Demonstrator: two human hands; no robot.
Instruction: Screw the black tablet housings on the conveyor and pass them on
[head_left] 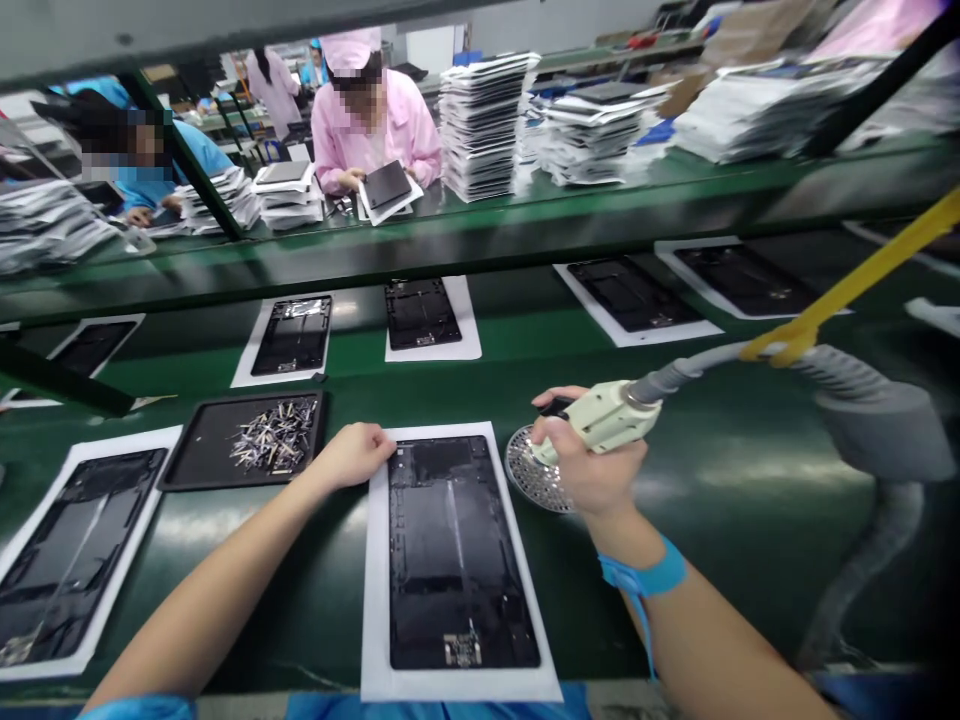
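Observation:
In the head view, my right hand [592, 465] is wrapped round a pale green electric screwdriver [615, 418] with a grey cable. It hovers at a round metal screw plate [534, 482], partly hidden by the hand; the tool's tip is hidden. A black tablet housing [457, 550] lies on a white sheet [386, 685] in front of me. By its upper left corner is my left hand [358, 453], fingers curled together; whatever they pinch, if anything, does not show. Left of that hand stands a black tray [206, 440] with a heap of small parts [276, 435].
Another tablet housing [82, 540] lies on paper at the left. Several more, such as one housing [292, 335], line the belt behind. A yellow strap [877, 270] holds up the cable, beside a grey hose [870, 560]. Co-workers [375, 130] sit beyond stacked sheets [484, 125].

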